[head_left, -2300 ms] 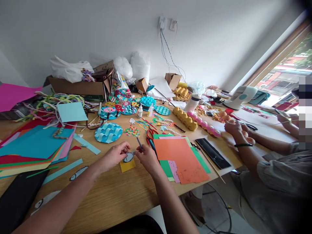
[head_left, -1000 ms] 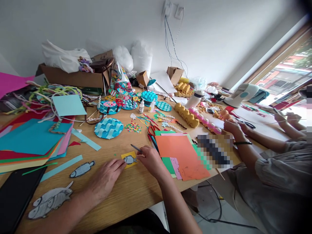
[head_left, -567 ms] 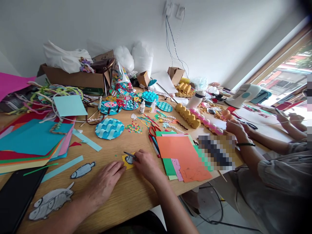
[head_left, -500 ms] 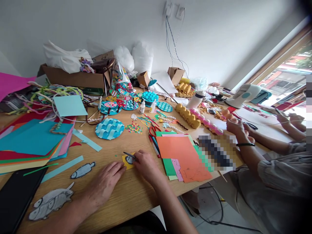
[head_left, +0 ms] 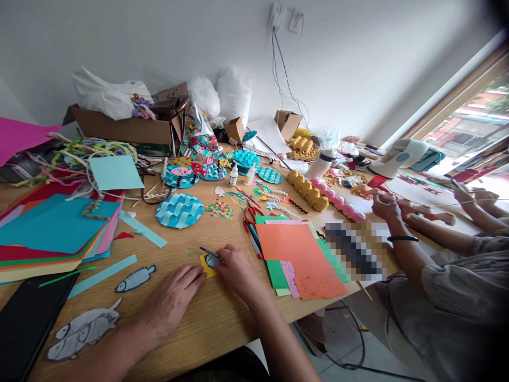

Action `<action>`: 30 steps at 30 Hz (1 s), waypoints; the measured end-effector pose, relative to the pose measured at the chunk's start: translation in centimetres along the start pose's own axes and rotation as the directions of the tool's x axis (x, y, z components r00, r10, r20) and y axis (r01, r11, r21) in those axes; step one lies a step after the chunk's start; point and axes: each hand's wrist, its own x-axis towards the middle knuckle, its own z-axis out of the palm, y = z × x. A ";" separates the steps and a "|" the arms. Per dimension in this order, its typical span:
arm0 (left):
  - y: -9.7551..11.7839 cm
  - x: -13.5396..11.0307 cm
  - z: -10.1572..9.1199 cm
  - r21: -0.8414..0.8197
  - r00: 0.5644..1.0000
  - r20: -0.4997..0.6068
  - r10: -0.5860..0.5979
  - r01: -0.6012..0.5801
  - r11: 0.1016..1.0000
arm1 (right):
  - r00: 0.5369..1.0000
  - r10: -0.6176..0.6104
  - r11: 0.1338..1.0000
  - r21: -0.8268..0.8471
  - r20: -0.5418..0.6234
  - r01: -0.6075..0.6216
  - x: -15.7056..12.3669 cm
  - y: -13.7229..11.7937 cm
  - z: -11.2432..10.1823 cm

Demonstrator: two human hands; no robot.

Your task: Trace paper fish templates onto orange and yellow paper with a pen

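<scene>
A small yellow paper piece (head_left: 207, 271) lies on the table with a grey fish cut-out (head_left: 211, 260) on it. My left hand (head_left: 178, 289) rests flat, its fingertips at the paper's left edge. My right hand (head_left: 236, 268) is closed around a slim dark pen (head_left: 207, 251) over the fish; its fingers cover part of the fish and paper. Left of my hands lie another grey paper fish (head_left: 136, 278) with black outlines and, nearer me, a larger cut-out of joined fish (head_left: 83, 330).
Coloured paper sheets (head_left: 51, 223) are stacked at the left beside a black device (head_left: 27, 323). An orange sheet (head_left: 294, 249), markers (head_left: 253, 239) and red-handled scissors (head_left: 251, 214) lie right of my hands. Blue wave-patterned discs (head_left: 180, 210) and glue bottles (head_left: 233, 175) stand behind. A co-worker's hands (head_left: 387, 207) work at the right.
My hands stay almost in place on the yellow paper. At the right, the co-worker's hands have shifted slightly. The view has moved a little.
</scene>
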 end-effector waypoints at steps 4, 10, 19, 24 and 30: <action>0.0 0.0 -0.1 -0.048 1.000 -0.008 -0.012 0.011 0.999 | 1.000 -0.021 1.000 0.005 0.004 0.021 0.0 0.0 0.0; 0.0 0.1 -0.4 -0.048 1.000 -0.019 0.015 -0.016 0.999 | 1.000 -0.019 0.999 0.044 0.010 0.018 0.1 -0.1 -0.1; 0.1 0.0 -0.2 -0.056 1.000 -0.012 0.000 0.000 0.998 | 1.000 -0.015 1.000 0.011 0.021 0.014 0.0 -0.2 -0.2; 0.0 0.0 -0.2 -0.044 1.000 -0.005 0.008 -0.008 0.999 | 0.998 -0.044 0.999 0.011 0.038 0.043 0.0 -0.4 -0.4; 0.1 -0.1 -0.1 -0.039 1.000 -0.011 -0.005 0.005 0.999 | 0.997 -0.054 0.998 -0.017 0.053 0.055 0.2 -0.5 -0.4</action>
